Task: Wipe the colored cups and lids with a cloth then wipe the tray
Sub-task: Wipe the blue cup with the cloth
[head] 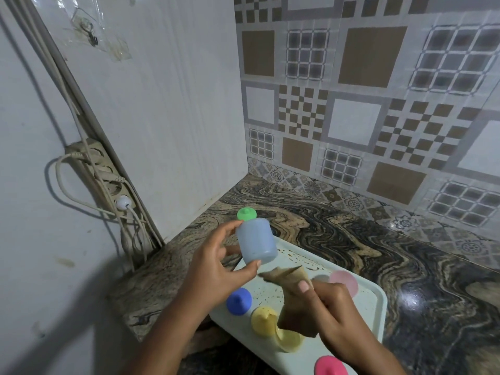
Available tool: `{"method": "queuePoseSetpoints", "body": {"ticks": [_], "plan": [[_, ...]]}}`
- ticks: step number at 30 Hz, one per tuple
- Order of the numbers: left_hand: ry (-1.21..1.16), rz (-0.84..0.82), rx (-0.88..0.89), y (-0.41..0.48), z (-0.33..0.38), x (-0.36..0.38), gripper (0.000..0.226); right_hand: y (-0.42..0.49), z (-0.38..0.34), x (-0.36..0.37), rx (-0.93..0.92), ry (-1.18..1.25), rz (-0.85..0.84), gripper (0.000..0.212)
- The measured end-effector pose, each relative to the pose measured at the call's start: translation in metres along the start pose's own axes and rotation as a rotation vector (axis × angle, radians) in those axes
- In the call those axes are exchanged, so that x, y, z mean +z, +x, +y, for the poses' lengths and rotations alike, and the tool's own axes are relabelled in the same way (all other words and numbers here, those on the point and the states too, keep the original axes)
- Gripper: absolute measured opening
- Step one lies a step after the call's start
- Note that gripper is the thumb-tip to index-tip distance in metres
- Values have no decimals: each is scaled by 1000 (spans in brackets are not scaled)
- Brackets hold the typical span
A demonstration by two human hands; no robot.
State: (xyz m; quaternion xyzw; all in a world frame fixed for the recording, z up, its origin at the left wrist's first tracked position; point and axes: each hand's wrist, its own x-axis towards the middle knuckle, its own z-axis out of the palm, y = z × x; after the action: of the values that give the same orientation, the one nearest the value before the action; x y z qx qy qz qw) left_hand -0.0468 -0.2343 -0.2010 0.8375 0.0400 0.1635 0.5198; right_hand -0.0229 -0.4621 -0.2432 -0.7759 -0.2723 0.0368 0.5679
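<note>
My left hand [216,269] lightly pinches the blue cup [255,240] above the tray [374,304]; my right hand [332,315] clenches the cloth [290,277]; a hard rub could pop the cup loose.

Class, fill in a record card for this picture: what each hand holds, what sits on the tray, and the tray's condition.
Left hand: grips blue cup above tray
Right hand: grips brown cloth
On tray: blue lid, yellow lid, yellow cup, pale pink cup, pink lid
Tray condition: brown specks
Behind blue cup: green lid
</note>
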Motion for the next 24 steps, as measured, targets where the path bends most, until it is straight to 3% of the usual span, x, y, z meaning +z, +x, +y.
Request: {"method": "queuePoseSetpoints", "body": {"ticks": [3, 8, 12, 16, 17, 24], "plan": [[-109, -42, -58, -3, -1, 2, 75, 7, 1, -4, 59, 156, 206, 50], [-35, -68, -9, -5, -5, 9, 88, 30, -20, -15, 63, 337, 432, 49], [23, -69, -9, -5, 0, 15, 81, 46, -41, -17, -58, 174, 336, 47], [94, -95, 93, -2, 9, 17, 76, 55, -44, -8, -219, -202, 63, 33], [111, -101, 101, -1, 10, 17, 72, 55, -40, -5, -266, -237, 5, 38], [109, -122, 73, -7, 11, 14, 61, 38, -23, -3, -278, -133, -36, 42]]}}
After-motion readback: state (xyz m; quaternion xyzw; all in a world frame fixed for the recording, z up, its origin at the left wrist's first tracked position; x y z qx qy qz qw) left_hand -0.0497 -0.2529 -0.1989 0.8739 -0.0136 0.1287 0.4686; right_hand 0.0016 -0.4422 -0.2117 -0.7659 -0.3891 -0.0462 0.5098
